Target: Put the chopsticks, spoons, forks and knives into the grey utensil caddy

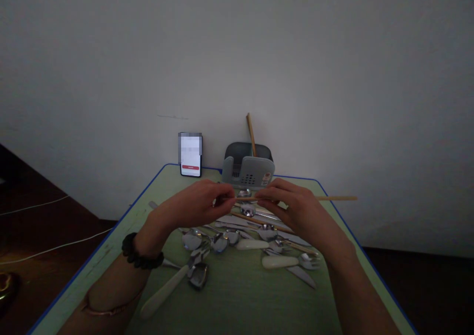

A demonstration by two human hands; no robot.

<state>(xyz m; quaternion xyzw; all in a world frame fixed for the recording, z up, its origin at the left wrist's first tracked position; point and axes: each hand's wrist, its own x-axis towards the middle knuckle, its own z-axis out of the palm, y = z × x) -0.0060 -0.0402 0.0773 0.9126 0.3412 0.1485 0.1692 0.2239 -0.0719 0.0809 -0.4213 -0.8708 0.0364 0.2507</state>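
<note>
Above the pile of cutlery, a thin wooden chopstick (pixel 336 198) lies level across both hands; whether a second one lies along it I cannot tell. My left hand (pixel 196 203) pinches its left end between thumb and fingers. My right hand (pixel 294 202) is closed around its middle, and the other end sticks out to the right. Just behind stands a grey cutlery holder (pixel 257 171), with wooden chopsticks (pixel 251 132) leaning upright in it. Beneath my hands lie metal spoons (pixel 219 242), knives and a white-handled fork (pixel 285 261).
A phone (pixel 191 155) with a lit screen leans on the wall at the table's back left. Another white-handled fork (pixel 166 290) and a square-bowled spoon (pixel 198 276) lie front left. The green table (pixel 237 305) has a blue edge. White cables run along the floor at left.
</note>
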